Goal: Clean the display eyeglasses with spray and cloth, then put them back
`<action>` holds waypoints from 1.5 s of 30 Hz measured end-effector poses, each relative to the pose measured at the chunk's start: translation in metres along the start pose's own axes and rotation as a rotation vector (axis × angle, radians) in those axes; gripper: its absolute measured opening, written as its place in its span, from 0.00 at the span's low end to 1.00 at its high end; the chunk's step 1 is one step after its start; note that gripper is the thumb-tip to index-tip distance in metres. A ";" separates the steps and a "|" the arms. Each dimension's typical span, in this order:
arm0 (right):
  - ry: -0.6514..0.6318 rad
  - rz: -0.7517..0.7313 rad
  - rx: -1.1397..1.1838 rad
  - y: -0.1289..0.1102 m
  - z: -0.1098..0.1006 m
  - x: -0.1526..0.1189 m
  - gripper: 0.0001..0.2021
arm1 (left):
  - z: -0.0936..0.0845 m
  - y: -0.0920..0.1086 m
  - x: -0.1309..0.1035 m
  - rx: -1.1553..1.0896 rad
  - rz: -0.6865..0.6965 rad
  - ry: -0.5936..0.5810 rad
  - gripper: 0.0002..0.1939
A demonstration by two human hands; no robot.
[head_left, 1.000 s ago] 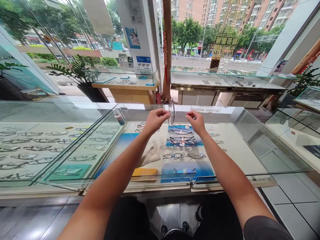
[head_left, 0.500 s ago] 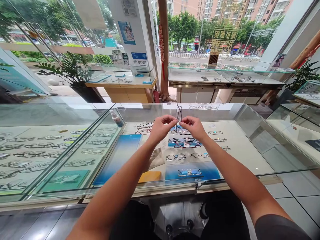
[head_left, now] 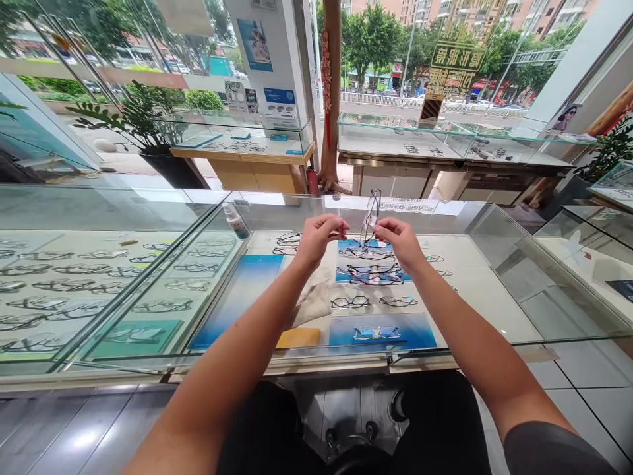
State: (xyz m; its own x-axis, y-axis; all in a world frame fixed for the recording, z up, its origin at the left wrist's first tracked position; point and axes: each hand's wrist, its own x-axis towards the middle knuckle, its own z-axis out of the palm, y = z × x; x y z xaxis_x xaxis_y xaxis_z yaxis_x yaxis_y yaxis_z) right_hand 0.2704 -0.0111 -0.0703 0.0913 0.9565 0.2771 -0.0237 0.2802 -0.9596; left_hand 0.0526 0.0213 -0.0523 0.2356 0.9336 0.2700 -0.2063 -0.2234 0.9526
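Your right hand (head_left: 399, 239) grips the glasses (head_left: 370, 220) upright above the surface (head_left: 477, 284); pinch lightly, clear of the lenses (head_left: 374, 203). Your left hand (head_left: 317, 239) is near; I can't tell if its grip is closed.

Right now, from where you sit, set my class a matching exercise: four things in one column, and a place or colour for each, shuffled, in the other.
1. Raised glasses
2. Fire extinguisher
3. Flat item beside the beige cloth
4. Spray bottle

A. White top
B. Yellow
C. In the right hand
D. Red

Pairs: 1-C, 2-D, 3-B, 4-A
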 end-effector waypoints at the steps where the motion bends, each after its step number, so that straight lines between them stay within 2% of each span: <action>1: -0.007 0.002 -0.002 0.000 0.000 0.000 0.21 | 0.000 0.000 0.000 -0.002 0.001 -0.007 0.13; 6: -0.041 0.001 -0.029 0.001 0.000 0.000 0.20 | -0.001 -0.004 0.000 -0.013 0.004 -0.026 0.11; 9: -0.048 -0.001 -0.047 0.002 -0.001 0.000 0.20 | -0.001 -0.007 0.002 0.022 0.049 -0.039 0.07; 15: -0.053 -0.001 -0.051 0.000 -0.002 0.000 0.18 | -0.002 -0.012 0.004 0.051 0.156 -0.092 0.13; 24: -0.049 -0.005 -0.045 -0.001 -0.001 -0.002 0.16 | -0.002 -0.013 0.004 0.075 0.168 -0.143 0.08; 39: -0.080 -0.015 -0.071 0.000 0.002 -0.005 0.18 | 0.001 -0.009 0.000 0.124 0.198 -0.111 0.06; 45: -0.093 -0.014 -0.072 0.000 0.001 -0.005 0.18 | 0.001 -0.007 -0.001 0.112 0.212 -0.133 0.03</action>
State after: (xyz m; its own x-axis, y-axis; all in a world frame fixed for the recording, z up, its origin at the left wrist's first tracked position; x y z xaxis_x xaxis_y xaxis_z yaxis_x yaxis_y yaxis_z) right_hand 0.2689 -0.0158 -0.0713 -0.0014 0.9567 0.2909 0.0491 0.2906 -0.9556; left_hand 0.0549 0.0212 -0.0596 0.3227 0.8194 0.4737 -0.1592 -0.4464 0.8806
